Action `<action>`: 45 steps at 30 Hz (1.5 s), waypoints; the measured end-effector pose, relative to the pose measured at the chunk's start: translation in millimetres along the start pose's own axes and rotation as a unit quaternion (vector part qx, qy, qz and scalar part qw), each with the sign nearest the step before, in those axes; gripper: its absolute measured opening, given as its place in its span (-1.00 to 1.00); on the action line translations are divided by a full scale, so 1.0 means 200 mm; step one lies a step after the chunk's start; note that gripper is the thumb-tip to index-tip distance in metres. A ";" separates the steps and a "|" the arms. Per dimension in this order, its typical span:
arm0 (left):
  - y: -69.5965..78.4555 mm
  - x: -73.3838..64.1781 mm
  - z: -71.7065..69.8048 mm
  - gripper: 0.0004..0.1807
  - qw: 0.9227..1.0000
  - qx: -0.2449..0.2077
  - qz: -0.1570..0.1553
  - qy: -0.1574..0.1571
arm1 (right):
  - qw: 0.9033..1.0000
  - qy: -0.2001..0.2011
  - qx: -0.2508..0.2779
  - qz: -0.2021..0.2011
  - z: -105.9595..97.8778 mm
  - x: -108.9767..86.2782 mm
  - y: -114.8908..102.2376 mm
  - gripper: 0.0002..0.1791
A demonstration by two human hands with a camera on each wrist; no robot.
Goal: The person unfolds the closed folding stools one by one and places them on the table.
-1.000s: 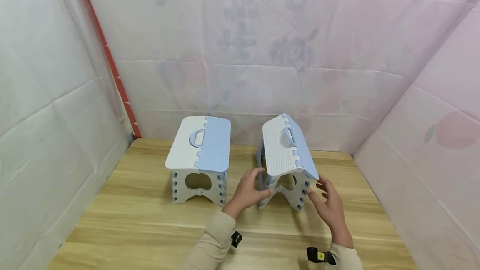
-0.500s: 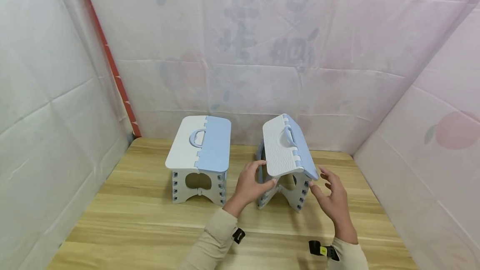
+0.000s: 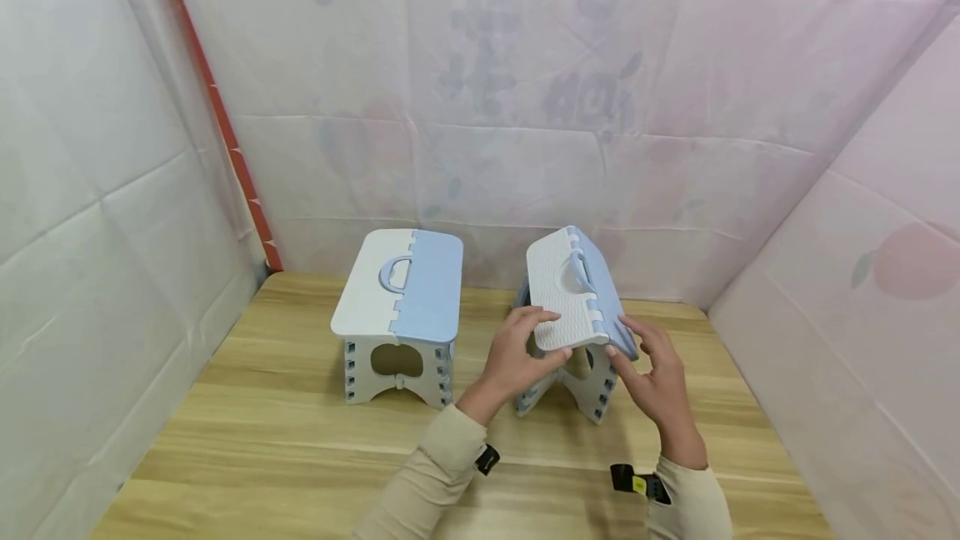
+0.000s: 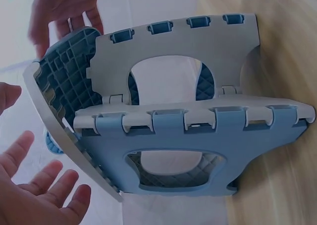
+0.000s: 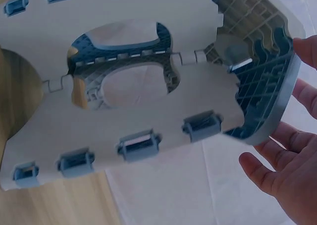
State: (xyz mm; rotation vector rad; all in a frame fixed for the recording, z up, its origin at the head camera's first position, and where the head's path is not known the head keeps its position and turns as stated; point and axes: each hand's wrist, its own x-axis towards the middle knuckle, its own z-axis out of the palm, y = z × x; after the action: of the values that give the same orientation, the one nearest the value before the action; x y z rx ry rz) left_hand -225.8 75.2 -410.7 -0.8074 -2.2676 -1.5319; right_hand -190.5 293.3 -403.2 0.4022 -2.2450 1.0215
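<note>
A folding step stool (image 3: 555, 269), half white and half light blue, stands partly folded on the table, its two top panels sloping down like a roof from the hinge. My left hand (image 3: 517, 357) hovers over the front of its white panel with fingers spread; the left wrist view shows those fingertips (image 4: 74, 185) apart from the panel's edge. At the blue panel (image 3: 606, 282), my right hand (image 3: 660, 377) touches the front corner with thumb and fingertips, fingers loosely bent. The stool's legs (image 5: 163, 106) are spread, with the ribbed underside of the top showing in both wrist views.
A second, matching stool (image 3: 429, 290) stands to the left with its top flat. Both are on a wood-grain table (image 3: 262, 440). Pale printed sheets (image 3: 480, 90) hang behind and at both sides, close to the table's back edge.
Both hands have risen from beside the right stool's legs to its top panels, the left over the white panel and the right to the blue one. The stools have stayed put.
</note>
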 end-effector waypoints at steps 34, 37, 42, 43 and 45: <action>-0.01 0.06 0.04 -0.74 0.973 0.168 0.155 -0.019 | 0.998 -0.033 -0.021 -0.046 0.03 0.06 -0.01 -0.58; -0.01 0.06 0.04 -0.74 0.970 0.179 0.161 -0.025 | 0.997 -0.038 -0.026 -0.062 0.02 0.05 0.00 -0.57; -0.02 0.06 0.04 -0.74 0.965 0.199 0.171 -0.023 | 0.997 -0.038 -0.024 -0.069 0.02 0.06 -0.01 -0.55; -0.02 0.06 0.04 -0.74 0.964 0.201 0.174 -0.020 | 0.996 -0.036 -0.024 -0.072 0.02 0.06 -0.01 -0.55; -0.02 0.07 0.03 -0.74 0.963 0.203 0.179 -0.016 | 0.996 -0.034 -0.021 -0.079 0.03 0.07 -0.01 -0.54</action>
State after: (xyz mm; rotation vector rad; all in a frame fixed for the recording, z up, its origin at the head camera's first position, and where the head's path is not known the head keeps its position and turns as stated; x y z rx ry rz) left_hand -238.2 84.1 -408.5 -1.0451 -2.1938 -0.8646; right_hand -202.0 287.8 -395.5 0.5938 -2.2507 0.8887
